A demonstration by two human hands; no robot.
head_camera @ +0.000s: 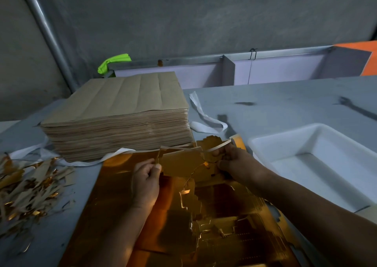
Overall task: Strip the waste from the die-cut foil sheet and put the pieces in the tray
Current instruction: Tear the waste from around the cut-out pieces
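A gold die-cut foil sheet [122,195] lies on the grey table in front of me, partly torn along its cut lines. My left hand [145,182] pinches the left edge of a lifted gold piece [181,161] at the sheet's far end. My right hand [234,162] grips the foil to the right of that piece, where a thin curled waste strip [219,146] sticks up by the fingers. A white plastic tray [265,144] stands to the right, close to my right forearm; nothing shows inside it.
A tall stack of brown-backed sheets [116,113] sits behind the foil sheet on the left. A heap of gold and brown waste strips [26,193] lies at the left edge. White straps [206,117] trail beside the stack. A walled trough [265,71] runs along the table's back.
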